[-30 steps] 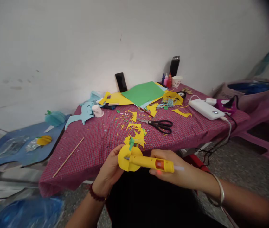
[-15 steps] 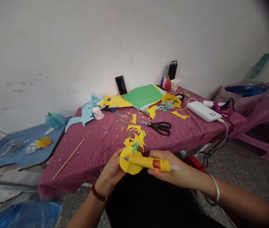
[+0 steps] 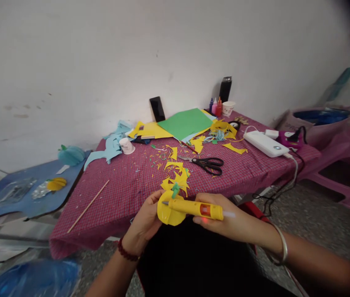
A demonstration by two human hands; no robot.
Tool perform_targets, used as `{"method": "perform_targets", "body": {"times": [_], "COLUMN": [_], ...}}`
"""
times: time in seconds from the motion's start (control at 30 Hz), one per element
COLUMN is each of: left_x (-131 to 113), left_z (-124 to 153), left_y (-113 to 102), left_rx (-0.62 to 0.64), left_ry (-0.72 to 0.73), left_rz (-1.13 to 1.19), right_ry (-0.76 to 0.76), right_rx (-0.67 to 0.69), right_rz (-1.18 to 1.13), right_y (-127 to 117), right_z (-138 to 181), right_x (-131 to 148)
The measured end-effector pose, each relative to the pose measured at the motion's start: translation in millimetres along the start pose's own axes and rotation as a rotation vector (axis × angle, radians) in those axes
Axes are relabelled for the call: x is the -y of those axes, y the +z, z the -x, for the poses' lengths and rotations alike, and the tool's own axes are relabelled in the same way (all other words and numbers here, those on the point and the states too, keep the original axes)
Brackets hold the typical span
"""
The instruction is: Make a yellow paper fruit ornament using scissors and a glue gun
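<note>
My left hand (image 3: 146, 220) is closed on a yellow paper pumpkin (image 3: 167, 216) with a green stem (image 3: 175, 189), holding it just off the table's front edge. A yellow hot glue gun (image 3: 195, 207) is gripped in my right hand (image 3: 216, 212), with a clear glue stick out of its back end and a red light glowing below. The gun's metal nozzle lies over the pumpkin's face; whether it touches the paper I cannot tell. Yellow paper scraps (image 3: 179, 179) lie just beyond the pumpkin, and black-handled scissors (image 3: 208, 165) rest past my right hand.
A checked tablecloth (image 3: 125, 177) carries green card (image 3: 187, 123), a paper cup (image 3: 127, 145), a thin wooden stick (image 3: 88, 206) and a white power bank (image 3: 266, 143) with cables. On a blue side table (image 3: 8, 189) sit a blue paper pumpkin (image 3: 71, 155) and a small yellow one (image 3: 56, 184).
The glue gun's nozzle has shifted slightly up the pumpkin's face, and the pumpkin has turned and moved a little right. Both hands keep their holds.
</note>
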State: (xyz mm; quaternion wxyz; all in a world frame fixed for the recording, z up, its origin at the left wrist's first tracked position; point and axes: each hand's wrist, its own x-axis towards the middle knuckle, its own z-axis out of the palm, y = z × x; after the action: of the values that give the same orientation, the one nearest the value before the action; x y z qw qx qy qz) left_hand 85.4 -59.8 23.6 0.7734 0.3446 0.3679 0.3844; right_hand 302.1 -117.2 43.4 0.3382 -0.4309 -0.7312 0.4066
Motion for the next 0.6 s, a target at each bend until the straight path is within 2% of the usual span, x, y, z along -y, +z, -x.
{"method": "perform_targets", "body": {"times": [0.6], "left_x": [-2.8], "left_z": [0.9], "left_y": [2.9], "left_rx": [-0.012], "left_ry": [0.005], "left_rz": [-0.002], "right_ry": [0.005], "right_rx": [-0.025], "right_rz": [-0.025], "right_y": [0.0], "right_z": [-2.7], "right_x": [-2.0]}}
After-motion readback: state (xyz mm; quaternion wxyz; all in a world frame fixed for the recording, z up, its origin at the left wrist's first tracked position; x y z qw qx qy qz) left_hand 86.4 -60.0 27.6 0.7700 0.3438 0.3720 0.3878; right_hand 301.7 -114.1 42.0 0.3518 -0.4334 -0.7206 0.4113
